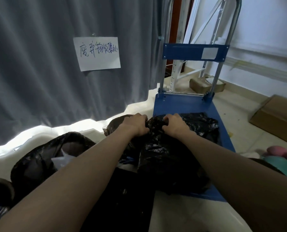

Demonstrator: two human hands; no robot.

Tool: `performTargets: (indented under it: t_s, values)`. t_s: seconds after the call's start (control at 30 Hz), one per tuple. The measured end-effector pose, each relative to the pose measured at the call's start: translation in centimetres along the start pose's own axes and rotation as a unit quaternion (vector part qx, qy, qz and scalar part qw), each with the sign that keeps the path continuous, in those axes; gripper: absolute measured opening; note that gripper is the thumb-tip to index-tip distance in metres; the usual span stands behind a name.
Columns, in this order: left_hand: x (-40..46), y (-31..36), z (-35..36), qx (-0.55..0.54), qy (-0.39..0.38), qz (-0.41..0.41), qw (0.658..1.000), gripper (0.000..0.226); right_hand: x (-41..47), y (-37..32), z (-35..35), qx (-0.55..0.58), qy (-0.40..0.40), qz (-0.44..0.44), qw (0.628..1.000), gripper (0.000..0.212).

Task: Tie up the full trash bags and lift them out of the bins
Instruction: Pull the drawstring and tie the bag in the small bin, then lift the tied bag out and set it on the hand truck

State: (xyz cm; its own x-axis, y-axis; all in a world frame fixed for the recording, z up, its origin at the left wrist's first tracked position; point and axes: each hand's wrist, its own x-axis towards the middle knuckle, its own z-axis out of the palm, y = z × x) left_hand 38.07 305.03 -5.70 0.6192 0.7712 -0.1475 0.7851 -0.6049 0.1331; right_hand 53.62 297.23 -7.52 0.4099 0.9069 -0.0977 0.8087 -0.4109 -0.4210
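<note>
A full black trash bag (169, 158) lies on the blue platform cart (176, 102). Its gathered neck (154, 123) bunches up between my two hands. My left hand (136, 124) grips the neck from the left, fingers curled into the plastic. My right hand (174, 124) grips it from the right, fingers likewise curled. To the left stands a bin lined with an open black bag (44, 158), with pale rubbish showing inside. Another dark bag or bin (116, 121) shows just beyond my left hand.
A grey curtain (39, 72) with a handwritten paper sign (96, 53) hangs behind the bins. The cart's upright handle (223, 52) rises at the back. Cardboard boxes (276, 121) lie on the floor at the right, and a pink and teal object (283, 156) sits near my right arm.
</note>
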Motion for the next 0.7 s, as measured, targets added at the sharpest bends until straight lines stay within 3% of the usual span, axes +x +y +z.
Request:
performTargets:
  t_s: [0.13, 0.2, 0.37, 0.47, 0.57, 0.7]
  values:
    - [1.9, 2.7, 1.7, -0.023, 0.054, 0.029, 0.998, 0.067, 0.6, 4.1, 1.0, -0.023, -0.024, 0.025, 0.999, 0.037]
    - [2.8, 3.6, 2.8, -0.026, 0.047, 0.041, 0.998, 0.072, 0.7, 5.8, 2.0, -0.057, -0.055, 0.039, 0.996, 0.039]
    - [3.4, 5.4, 5.6, 0.002, 0.030, 0.060, 0.998, 0.059, 0.8, 8.4, 3.1, -0.100, -0.103, 0.074, 0.987, 0.041]
    - [2.8, 5.6, 5.3, -0.013, 0.036, 0.061, 0.997, 0.053, 0.7, 8.3, 2.0, -0.072, -0.049, 0.067, 0.994, 0.039]
    - [1.9, 5.4, 3.3, -0.045, 0.089, 0.058, 0.993, 0.055, 0.5, 7.3, -0.2, 0.009, 0.076, 0.037, 0.996, 0.039]
    - [-0.3, 5.4, -0.7, -0.063, 0.171, 0.064, 0.981, 0.063, -0.5, 4.1, -4.5, 0.121, 0.211, -0.015, 0.970, 0.029]
